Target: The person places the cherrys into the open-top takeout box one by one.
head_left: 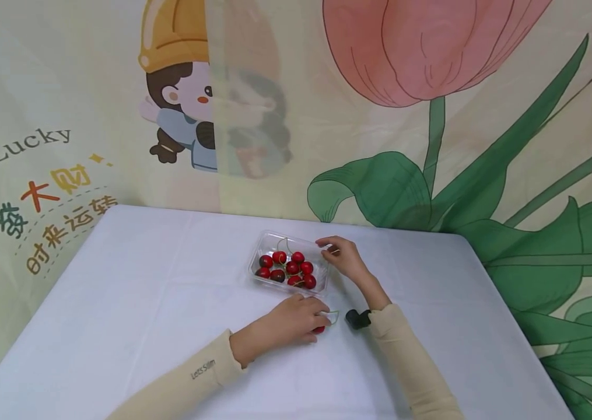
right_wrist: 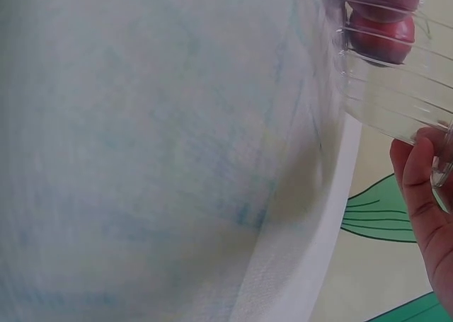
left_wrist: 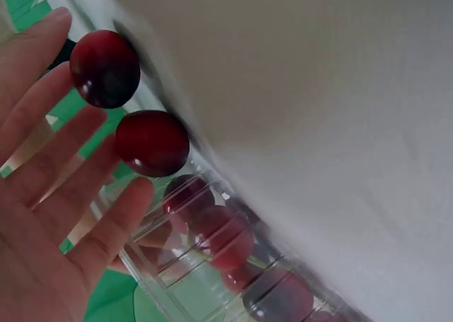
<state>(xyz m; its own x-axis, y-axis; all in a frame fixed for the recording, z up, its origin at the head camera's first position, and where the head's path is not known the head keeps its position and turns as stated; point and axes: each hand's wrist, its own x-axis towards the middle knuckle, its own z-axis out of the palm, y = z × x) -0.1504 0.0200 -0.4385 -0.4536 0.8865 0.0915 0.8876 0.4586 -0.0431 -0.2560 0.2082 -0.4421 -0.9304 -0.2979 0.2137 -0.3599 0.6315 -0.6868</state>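
Where left hand (head_left: 287, 322) pinches cherry (head_left: 319, 329), sleeve (head_left: 202, 370) reads "Lets Slim" — backdrop (head_left: 28, 143) "Lucky"

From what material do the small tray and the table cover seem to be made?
The tray looks like thin clear plastic, glossy: the cherries show through its ribbed wall. The table cover looks like pale matte cloth or nonwoven sheet, with soft creases and a fine weave texture in the right wrist view; which one is unclear.

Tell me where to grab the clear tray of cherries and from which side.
Pinch the tray by its raised rim on a short end, coming from the side. The right hand already touches the right end; cherries fill the middle, and the thin walls would likely flex.
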